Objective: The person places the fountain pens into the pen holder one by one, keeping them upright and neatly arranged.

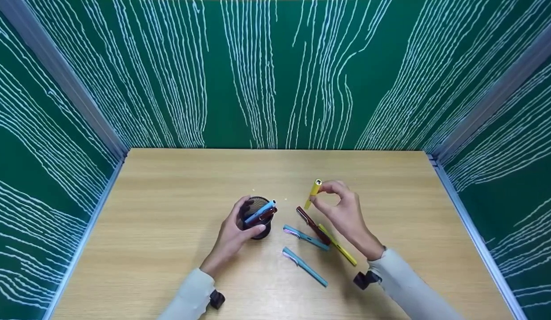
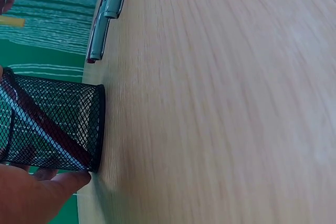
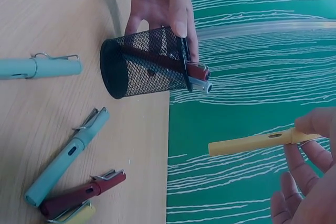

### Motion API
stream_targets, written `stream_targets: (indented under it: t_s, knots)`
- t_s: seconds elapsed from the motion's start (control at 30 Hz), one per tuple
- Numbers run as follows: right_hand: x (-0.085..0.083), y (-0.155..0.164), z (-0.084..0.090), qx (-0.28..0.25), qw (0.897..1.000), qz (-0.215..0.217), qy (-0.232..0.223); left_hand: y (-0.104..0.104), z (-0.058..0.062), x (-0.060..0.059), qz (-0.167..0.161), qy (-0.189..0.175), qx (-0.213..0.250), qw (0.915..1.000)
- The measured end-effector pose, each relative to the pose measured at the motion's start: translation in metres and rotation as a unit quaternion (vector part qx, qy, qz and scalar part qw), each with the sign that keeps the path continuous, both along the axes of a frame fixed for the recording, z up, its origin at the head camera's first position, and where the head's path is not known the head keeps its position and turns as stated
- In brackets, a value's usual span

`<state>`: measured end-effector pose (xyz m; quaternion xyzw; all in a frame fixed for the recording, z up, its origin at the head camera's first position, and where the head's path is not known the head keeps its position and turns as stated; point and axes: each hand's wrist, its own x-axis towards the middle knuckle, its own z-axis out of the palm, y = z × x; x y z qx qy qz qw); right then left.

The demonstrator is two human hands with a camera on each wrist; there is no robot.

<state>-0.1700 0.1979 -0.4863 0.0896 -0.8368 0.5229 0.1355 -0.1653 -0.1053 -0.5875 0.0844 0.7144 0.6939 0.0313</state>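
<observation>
Black wire-mesh pen cup (image 1: 259,218), standing upright on the pale wooden tabletop (image 1: 168,186), serves as the landmark; the left hand (image 1: 233,233) wraps its curled fingers and thumb around the cup's wall, steadying it. A light-blue pen (image 1: 260,211) and a dark-red pen (image 1: 263,216) lean inside the cup, their ends poking above its rim. To the right of the cup, lifted clear of the table, the right hand (image 1: 344,213) pinches a yellow pen barrel (image 1: 313,194) between thumb and fingertips near its lower end, the barrel tilted with its tip upward. On the table just right of the cup lie a second dark-red pen (image 1: 312,224), two teal clip pens (image 1: 305,237) (image 1: 304,266) and a yellow pen (image 1: 338,245).
</observation>
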Motion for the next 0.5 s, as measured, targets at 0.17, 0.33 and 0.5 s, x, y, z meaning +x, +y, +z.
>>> stream_targets:
  t_s: [0.17, 0.33, 0.5]
  knots:
    - [-0.001, -0.007, -0.001, 0.005, 1.000, 0.009, 0.020, 0.000, -0.001, -0.001, -0.005, 0.006, 0.013, 0.9999]
    - [-0.003, -0.014, -0.001, 0.009, 1.000, 0.018, 0.021, 0.000, -0.001, -0.001, -0.004, 0.007, 0.011, 0.9999]
    - [-0.004, -0.020, 0.001, 0.011, 0.999, 0.028, 0.021, 0.000, 0.000, 0.000, -0.003, 0.005, 0.005, 1.0000]
